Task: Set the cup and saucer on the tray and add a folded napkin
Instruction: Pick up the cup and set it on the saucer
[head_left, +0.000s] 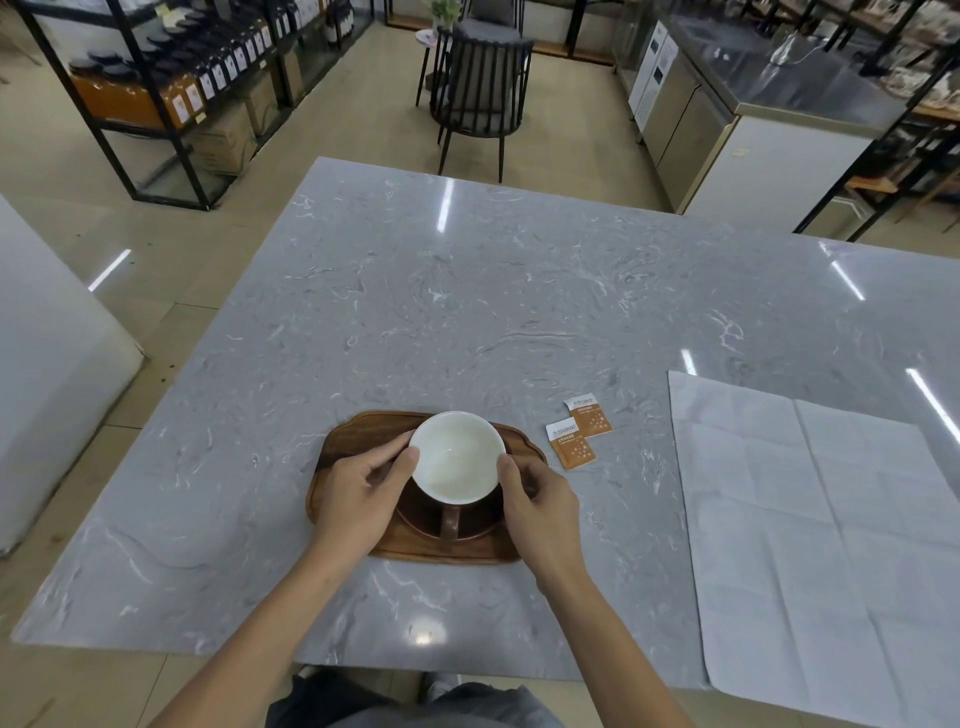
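Grey marble desk (467, 291) with ceiling lights glaring off it, beige tile floor (171, 291) all around. Black slatted chair (480, 98) far past the hands, black shelving (156, 88) way off left, steel counter (727, 104) off right.

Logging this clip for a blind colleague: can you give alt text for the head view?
Both hands, left hand and right hand, hold a white-lined cup on a dark saucer on a wooden tray. On the grey marble table, two orange sachets and an unfolded napkin lie to the right.
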